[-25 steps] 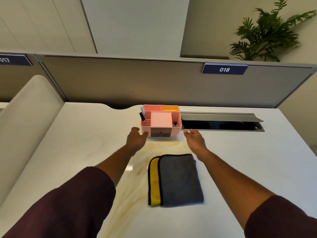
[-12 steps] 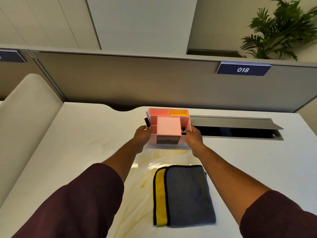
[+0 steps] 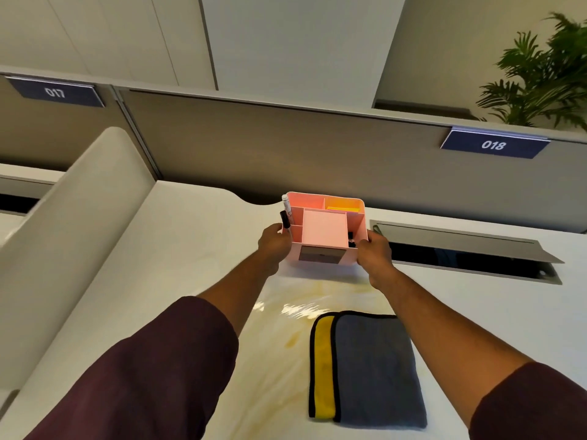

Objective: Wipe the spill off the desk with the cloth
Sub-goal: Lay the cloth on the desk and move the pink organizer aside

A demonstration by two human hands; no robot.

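Head view: both hands clasp a pink desk organizer at 12 o'clock, left hand on its left wall, right hand on its right, fingers wrapped around it. Judging by the yellowish spill reaching right up to its base, it is likely being cleared aside. A folded grey-and-yellow cloth lies untouched at 5 o'clock, its left edge on the spill. White glossy tabletop; an open cable tray at 2 o'clock; a grey partition behind, with a plant beyond it.
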